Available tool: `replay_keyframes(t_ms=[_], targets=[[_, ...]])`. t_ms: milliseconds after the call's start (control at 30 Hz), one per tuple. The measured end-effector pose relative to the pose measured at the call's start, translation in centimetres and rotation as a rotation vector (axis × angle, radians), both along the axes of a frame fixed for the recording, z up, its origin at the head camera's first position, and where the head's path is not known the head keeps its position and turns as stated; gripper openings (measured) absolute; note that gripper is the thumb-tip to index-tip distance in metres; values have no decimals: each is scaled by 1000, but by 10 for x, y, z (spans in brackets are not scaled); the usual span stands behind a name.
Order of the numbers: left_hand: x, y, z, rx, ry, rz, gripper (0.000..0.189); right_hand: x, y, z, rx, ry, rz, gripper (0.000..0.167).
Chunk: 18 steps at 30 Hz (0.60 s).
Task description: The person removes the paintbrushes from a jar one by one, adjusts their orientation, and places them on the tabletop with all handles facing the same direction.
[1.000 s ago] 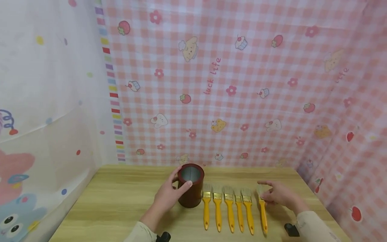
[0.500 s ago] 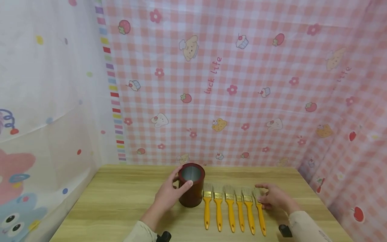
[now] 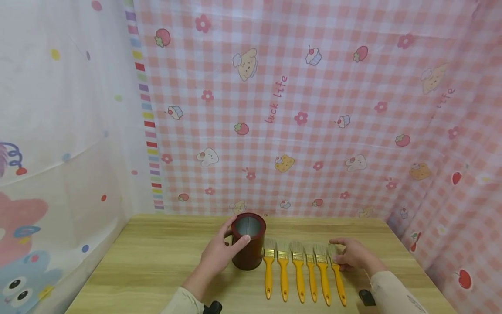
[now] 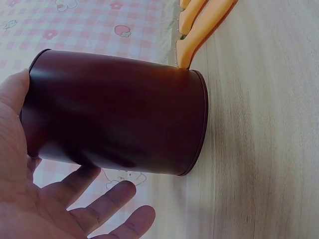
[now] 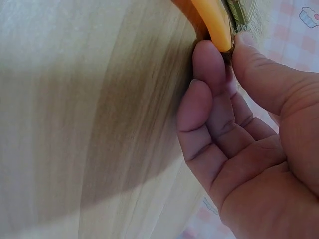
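A dark red-brown cylindrical pot (image 3: 248, 253), with a grey inside, stands upright on the table. My left hand (image 3: 217, 250) holds it at the rim from the left, thumb at the near side and a finger at the far side; in the left wrist view its other fingers (image 4: 107, 199) spread loosely below the pot. At the right end of a row of flat paintbrushes, my right hand (image 3: 356, 256) pinches one paintbrush (image 3: 339, 283) near its ferrule and bristles. That brush has an orange-yellow handle (image 5: 215, 25), gripped between thumb and fingertips in the right wrist view.
Several more orange-handled paintbrushes (image 3: 299, 279) lie side by side between pot and right hand, bristles toward the back. The leftmost brush (image 3: 268, 277) lies close beside the pot. Behind the wooden table (image 3: 157, 257) hangs a pink checked cloth (image 3: 219, 139), with a white cloth (image 3: 78, 152) at left.
My right hand has moved left with the rightmost paintbrush, bringing it up close to the row. The left hand and pot have stayed in place.
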State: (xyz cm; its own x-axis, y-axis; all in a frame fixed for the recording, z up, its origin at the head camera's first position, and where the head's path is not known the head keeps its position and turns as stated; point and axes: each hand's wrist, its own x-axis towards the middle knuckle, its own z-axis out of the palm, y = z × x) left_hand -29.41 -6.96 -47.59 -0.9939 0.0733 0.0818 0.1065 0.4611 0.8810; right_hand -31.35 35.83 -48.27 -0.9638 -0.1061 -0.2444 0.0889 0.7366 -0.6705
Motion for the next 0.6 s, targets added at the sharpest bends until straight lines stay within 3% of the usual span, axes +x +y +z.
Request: replay_keyframes(t_ms=[433, 600], targets=[[-1, 0, 2, -6, -4, -5, 82, 1, -1, 0, 58, -15, 26, 58], [-4, -2, 9, -25, -10, -17, 88, 1, 5, 1, -10, -10, 32, 65]])
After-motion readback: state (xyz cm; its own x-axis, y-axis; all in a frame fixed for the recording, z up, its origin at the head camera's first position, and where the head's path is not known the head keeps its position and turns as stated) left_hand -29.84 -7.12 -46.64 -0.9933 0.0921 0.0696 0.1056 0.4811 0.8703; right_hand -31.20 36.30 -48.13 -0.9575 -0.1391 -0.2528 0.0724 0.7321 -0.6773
